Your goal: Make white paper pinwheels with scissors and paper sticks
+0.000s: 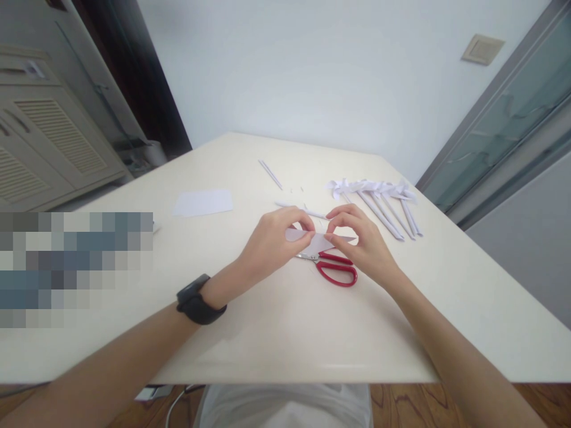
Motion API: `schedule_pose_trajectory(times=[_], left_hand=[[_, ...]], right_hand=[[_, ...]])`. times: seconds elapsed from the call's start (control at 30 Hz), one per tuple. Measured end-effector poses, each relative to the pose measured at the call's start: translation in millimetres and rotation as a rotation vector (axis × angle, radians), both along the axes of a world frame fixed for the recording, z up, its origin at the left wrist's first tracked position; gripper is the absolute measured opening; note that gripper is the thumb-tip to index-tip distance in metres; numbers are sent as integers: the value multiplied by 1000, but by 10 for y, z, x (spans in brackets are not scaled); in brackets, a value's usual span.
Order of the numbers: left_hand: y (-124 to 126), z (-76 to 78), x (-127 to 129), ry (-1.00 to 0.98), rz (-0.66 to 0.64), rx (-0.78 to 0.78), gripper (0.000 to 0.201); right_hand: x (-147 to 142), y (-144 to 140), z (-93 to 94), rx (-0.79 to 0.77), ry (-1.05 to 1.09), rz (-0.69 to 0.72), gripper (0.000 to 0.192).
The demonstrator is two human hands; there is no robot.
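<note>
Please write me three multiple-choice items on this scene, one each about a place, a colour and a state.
1. Where do the scissors lie?
A. Beneath the folded paper
B. On the flat sheet
C. Among the paper flowers

2. What colour are the scissor handles?
A. Blue
B. Red
C. Black

3. How is the folded paper held?
A. By the left hand alone
B. By nobody
C. Pinched by both hands

Answers: 1 A, they lie on the table just under the paper; 2 B, the handle loops are red; 3 C, the left hand and the right hand each grip the paper.
</note>
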State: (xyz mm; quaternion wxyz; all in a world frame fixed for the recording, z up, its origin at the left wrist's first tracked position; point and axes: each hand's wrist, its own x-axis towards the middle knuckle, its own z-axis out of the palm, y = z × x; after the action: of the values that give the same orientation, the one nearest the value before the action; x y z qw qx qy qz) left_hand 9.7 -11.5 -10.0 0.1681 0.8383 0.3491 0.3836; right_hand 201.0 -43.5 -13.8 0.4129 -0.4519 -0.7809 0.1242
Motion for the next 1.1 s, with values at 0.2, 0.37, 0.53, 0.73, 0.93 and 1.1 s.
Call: schedule_pose_trajectory(times=[0.2,0.37,0.53,0.73,0.93,1.1], left_hand=[[10,20,-13,-5,6,-59,13],[23,33,-19,-10,-12,-76,13],[77,46,-71,-26,-9,-74,13],[176,80,-188,-56,42,-76,13],[195,134,-231,-111,102,-53,14],[126,82,-123,-42,-8,52,11]], right_hand=[[3,3,-13,18,-9,-7,6],[27,23,-18,12,-30,-16,6],[127,65,16,43,-49,-62,4],[337,127,78,18,19,-125,3],[410,176,72,6,112,-134,3],[174,90,1,7,3,-55,3]])
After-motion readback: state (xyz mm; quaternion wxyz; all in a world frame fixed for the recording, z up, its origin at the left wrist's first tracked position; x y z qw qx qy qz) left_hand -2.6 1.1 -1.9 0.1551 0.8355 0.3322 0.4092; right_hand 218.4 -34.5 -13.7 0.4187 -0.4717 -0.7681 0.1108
